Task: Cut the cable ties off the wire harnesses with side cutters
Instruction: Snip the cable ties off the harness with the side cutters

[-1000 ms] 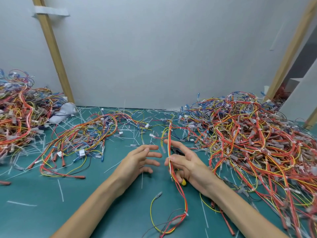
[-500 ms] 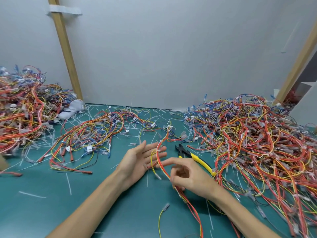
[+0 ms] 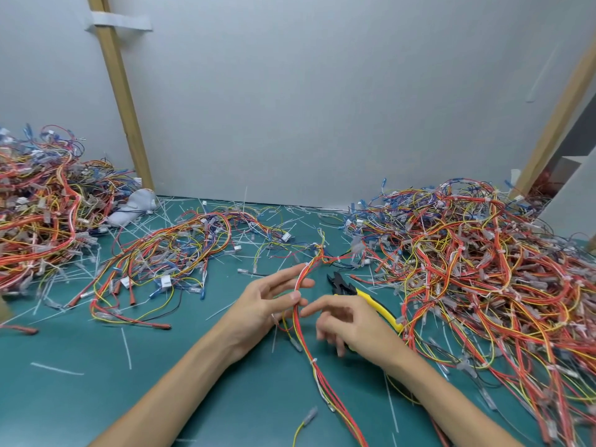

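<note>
The wire harness [image 3: 301,330], red and yellow, lies mid-desk and runs from 12 o'clock down to 6 o'clock between both hands, with a white cable tie [image 3: 312,361] on it below them. The left hand [image 3: 267,301] has its grip on the harness, thumb pressing it against nearly straight fingers. The right hand [image 3: 350,321] grips nothing, its forefinger pointing at the wires. The side cutters [image 3: 364,295] lie on the green desk [image 3: 80,398] at its 1 o'clock. A big tangled heap [image 3: 483,269] fills 3 o'clock, and cut tie strips [image 3: 125,348] lie at 9 o'clock.
</note>
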